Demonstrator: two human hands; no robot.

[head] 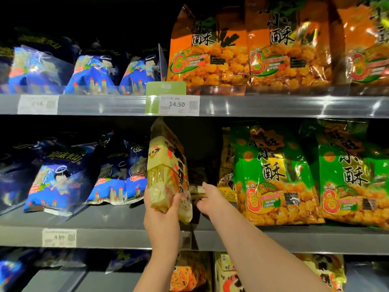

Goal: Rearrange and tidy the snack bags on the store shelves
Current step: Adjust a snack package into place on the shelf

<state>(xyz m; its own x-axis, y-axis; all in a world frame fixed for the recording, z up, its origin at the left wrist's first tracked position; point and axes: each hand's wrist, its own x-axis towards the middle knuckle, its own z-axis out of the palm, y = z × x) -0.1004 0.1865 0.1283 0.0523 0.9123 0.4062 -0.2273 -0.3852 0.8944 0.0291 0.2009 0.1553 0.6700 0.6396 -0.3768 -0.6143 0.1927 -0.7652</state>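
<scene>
Across the whole view run grey store shelves, the middle shelf (105, 220) at chest height with the upper shelf (273, 106) above it. Large orange snack bags (210, 55) stand upright on the right of the upper shelf, and green snack bags (273, 175) of the same design lean back on the right of the middle shelf. Blue snack bags (56, 182) fill the left of the middle shelf, some slumped forward, with more blue ones on the shelf above.

Between the blue and green rows is a dark gap. A cream and orange snack bag (166, 165) is held upright at the front of that gap, just right of the blue bags. The left hand (162, 216) grips its lower end, thumb across the front and fingers behind.

The right hand (210, 199) reaches into the gap beside it, up against a small dark packet (196, 189) lying further back (whether it has hold of the packet cannot be told).

A price label reading 14.50 (177, 104) sits on the upper shelf's rail, and a label reading 4.99 (59, 237) on the middle one's.
</scene>
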